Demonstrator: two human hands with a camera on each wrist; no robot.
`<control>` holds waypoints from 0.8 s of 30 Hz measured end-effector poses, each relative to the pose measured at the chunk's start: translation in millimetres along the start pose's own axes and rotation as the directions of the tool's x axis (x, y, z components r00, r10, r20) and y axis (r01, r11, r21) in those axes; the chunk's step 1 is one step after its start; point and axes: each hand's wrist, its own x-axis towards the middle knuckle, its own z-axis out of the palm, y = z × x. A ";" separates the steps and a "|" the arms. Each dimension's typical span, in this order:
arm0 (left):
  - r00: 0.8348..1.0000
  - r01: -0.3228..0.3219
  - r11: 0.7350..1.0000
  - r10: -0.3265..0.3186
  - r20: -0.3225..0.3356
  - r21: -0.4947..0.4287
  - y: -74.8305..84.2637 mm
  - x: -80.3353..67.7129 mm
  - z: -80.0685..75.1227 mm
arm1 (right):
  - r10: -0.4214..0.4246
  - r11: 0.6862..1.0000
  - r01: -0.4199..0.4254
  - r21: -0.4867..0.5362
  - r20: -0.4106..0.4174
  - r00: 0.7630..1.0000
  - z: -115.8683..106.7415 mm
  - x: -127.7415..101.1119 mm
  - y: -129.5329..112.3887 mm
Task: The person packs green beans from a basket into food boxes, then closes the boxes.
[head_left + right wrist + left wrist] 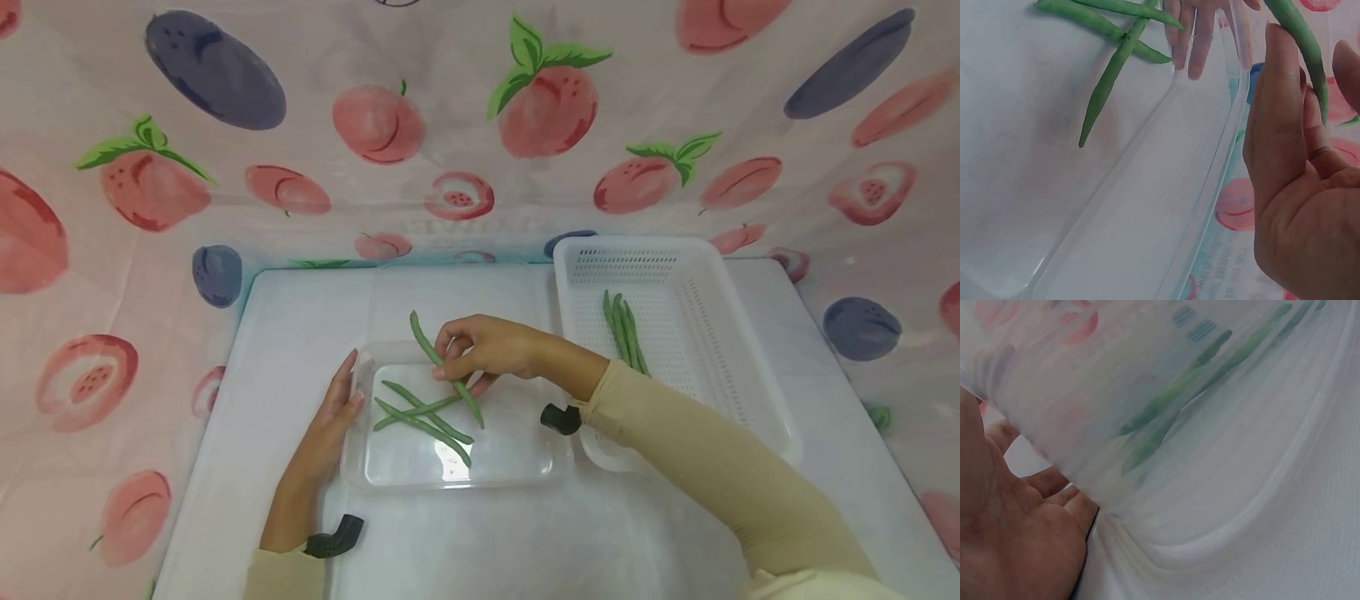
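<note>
Pinches a bean [426, 342] between thumb and fingers of the right grip [487, 346], above the clear box [517, 433]. Rests the left grip [333, 425] along the box's left wall, with fingers straight and released. Seen in the box from the head: three beans [423, 427], lying toward the left, one crossing the other two. Seen from the left wrist only as hazy green through the cloudy wall, too blurred to count. Seen sharply from the right wrist, along with straight fingers of the left grip through the clear wall; there, cut off at the top of the held bean, shown from the head with both ends. Also from the head: to the right, on the white counter [465, 550], a basket [693, 325] with more beans [621, 329], partly hidden by the right sleeve [690, 450].
</note>
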 end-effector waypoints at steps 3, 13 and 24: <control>1.000 -0.006 1.000 0.006 0.003 0.003 0.4 0.0 0.0 | 0.003 1.000 -0.003 0.022 0.000 1.000 -1.4 0.0 1.0; 1.000 -0.005 1.000 0.005 0.001 0.007 -0.2 -0.7 -0.5 | 0.019 0.999 -0.019 0.044 0.013 1.000 -2.8 -1.4 3.4; 1.000 -0.017 1.000 0.017 0.005 0.002 -0.7 -0.5 0.3 | 0.013 0.998 -0.016 0.068 0.034 0.999 -1.8 -3.0 4.4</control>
